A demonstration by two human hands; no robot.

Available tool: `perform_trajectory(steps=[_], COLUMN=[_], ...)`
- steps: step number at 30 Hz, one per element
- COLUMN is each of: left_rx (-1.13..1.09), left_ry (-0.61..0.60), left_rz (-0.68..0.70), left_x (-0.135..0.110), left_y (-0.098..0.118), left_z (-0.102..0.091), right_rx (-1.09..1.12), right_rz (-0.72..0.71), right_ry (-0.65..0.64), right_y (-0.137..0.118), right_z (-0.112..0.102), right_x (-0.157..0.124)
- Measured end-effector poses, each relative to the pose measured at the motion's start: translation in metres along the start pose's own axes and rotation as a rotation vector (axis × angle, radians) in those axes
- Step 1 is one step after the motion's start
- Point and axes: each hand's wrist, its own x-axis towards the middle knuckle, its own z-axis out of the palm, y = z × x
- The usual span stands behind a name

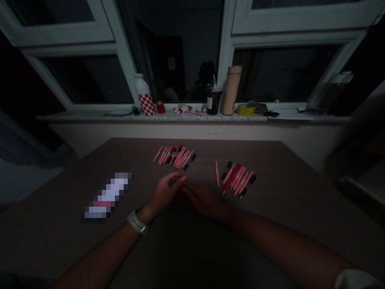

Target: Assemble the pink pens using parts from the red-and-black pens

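Note:
Over the middle of the table, my left hand and my right hand meet with their fingertips closed around a red pen. Fingers cover most of the pen, and a second bit of red shows just below it. Whether its cap is on, I cannot tell. Beyond my left hand lies a row of pink, red and black pens, side by side and slanted. A second group of similar pens is spread to the right, past my right hand.
A blurred-out bright phone-like screen lies on the table at left. Along the windowsill stand a checkered bottle, a red jar, a drink cup, a tan flask and yellow tape.

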Motion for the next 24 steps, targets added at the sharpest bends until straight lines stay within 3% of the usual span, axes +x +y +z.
perform_trajectory(steps=[6, 13, 19, 24], left_rx=[-0.079, -0.207, -0.212, -0.133], left_ry=[-0.03, -0.144, -0.131, -0.093], left_rz=[-0.061, -0.163, -0.17, -0.081], left_x=[0.0, 0.003, 0.002, 0.001], left_y=[0.001, -0.01, -0.006, 0.003], left_z=[0.0, -0.002, -0.001, 0.0], right_rx=[-0.012, 0.0, -0.004, 0.005], right_rz=[0.022, 0.017, 0.023, 0.035], right_ry=[0.002, 0.025, 0.018, 0.018], right_y=[0.002, -0.001, -0.001, 0.001], right_z=[0.004, 0.0, 0.001, 0.0], right_x=[0.001, 0.0, 0.0, 0.0])
